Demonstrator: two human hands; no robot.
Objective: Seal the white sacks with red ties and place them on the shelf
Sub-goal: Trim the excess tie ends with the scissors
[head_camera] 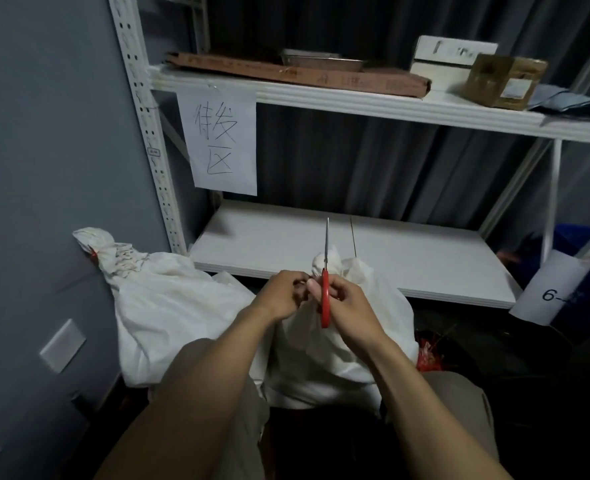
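Note:
A white sack (324, 355) stands between my knees in front of the lower shelf (407, 258). Its gathered neck (328, 261) pokes up just above my hands. My left hand (281, 294) pinches the neck from the left. My right hand (347, 303) grips a long red tie (325, 306) that stands upright at the neck, its thin pale end pointing upward. A second white sack (169, 306) leans against the wall on the left, and a red tie (94, 252) closes its neck.
A bundle of red ties (428, 355) lies on the dark floor to the right. The upper shelf (355, 102) carries a flat cardboard box (297, 72) and small boxes (504, 81). A handwritten paper sign (219, 140) hangs from it. The shelf post (148, 133) stands on the left.

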